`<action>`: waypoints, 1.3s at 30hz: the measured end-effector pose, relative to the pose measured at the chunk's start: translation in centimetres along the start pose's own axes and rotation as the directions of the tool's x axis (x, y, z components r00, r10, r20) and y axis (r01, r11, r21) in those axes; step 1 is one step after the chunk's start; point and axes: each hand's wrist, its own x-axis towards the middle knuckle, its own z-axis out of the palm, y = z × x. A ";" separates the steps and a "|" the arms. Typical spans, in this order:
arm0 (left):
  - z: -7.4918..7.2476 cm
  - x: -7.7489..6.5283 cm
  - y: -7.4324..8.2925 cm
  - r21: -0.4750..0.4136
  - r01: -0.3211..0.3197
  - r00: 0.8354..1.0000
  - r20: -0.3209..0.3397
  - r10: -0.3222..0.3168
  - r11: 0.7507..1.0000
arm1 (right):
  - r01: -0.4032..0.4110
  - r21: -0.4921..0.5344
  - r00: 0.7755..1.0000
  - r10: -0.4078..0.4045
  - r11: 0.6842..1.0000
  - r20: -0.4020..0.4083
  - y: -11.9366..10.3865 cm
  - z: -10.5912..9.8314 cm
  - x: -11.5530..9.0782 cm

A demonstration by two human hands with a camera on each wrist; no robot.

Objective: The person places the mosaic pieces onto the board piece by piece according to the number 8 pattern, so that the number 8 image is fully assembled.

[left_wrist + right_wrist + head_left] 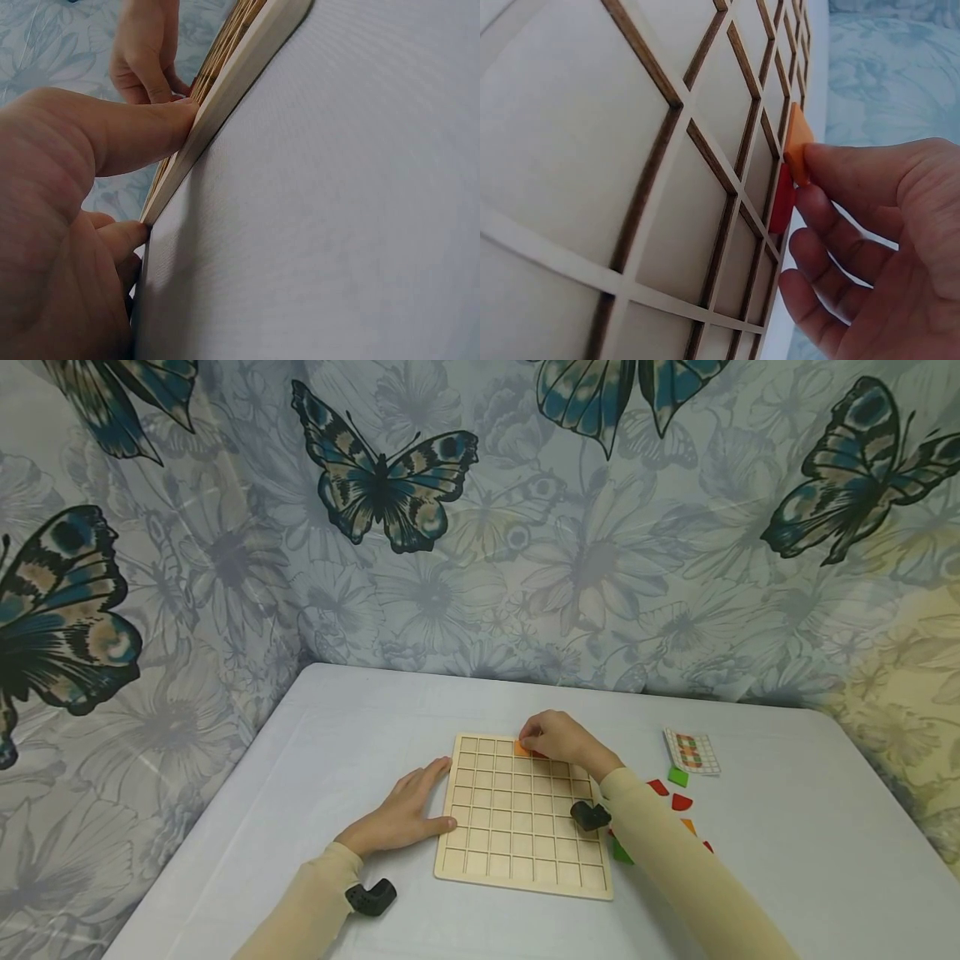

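A light wooden board [521, 822] divided into a grid of square cells lies on the white table. At its far edge my right hand [566, 742] pinches an orange tile [798, 146] between thumb and index finger, over a far-row cell. Beside that tile, a red piece [781, 201] sits in a neighbouring cell, partly covered by my hand in the head view. My left hand [401, 814] rests along the board's left side, its thumb and fingertips touching the wooden rim [217, 105] with the fingers fairly straight.
Right of the board lie several loose pieces, including a green square [678, 777], a red piece [682, 802] and an orange one [688, 827]. A printed pattern card [697, 753] lies behind them. Butterfly-patterned fabric [465, 610] stands behind the table.
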 end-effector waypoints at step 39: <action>0.0 0.0 0.0 -0.021 0.009 1.000 0.010 -0.009 1.000 | 0.056 0.107 0.991 -0.043 0.993 -0.125 0.9 -5.3 -6.8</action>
